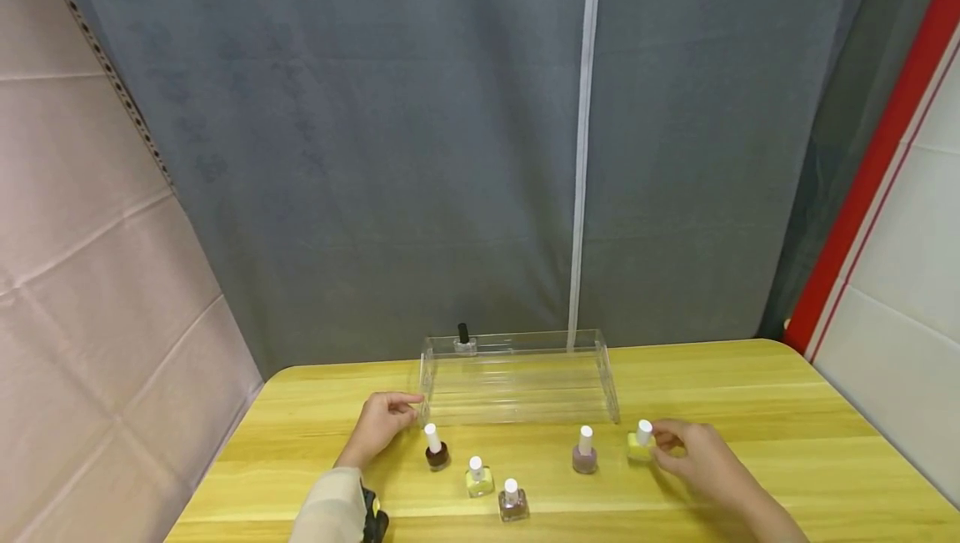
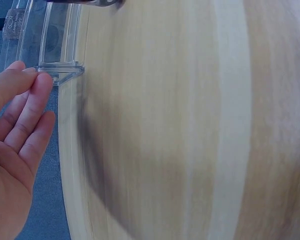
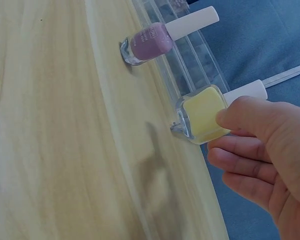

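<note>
My right hand (image 1: 699, 455) pinches a yellow nail polish bottle (image 1: 640, 447) with a white cap, right of the other bottles. In the right wrist view the thumb lies on the near face of this yellow bottle (image 3: 205, 114), the fingers behind it. A clear stepped rack (image 1: 521, 397) stands at the table's back. My left hand (image 1: 382, 422) holds the rack's left end between thumb and fingertips; the left wrist view has them at the corner of the rack (image 2: 60, 67). On the rack's back step, at left, stands a clear bottle (image 1: 465, 347) with a black cap.
In front of the rack stand white-capped bottles: a dark one (image 1: 437, 455), a second yellow one (image 1: 479, 480), a brownish one (image 1: 513, 505) and a mauve one (image 1: 584, 455). A grey curtain (image 1: 375, 193) hangs behind the wooden table (image 1: 750, 393).
</note>
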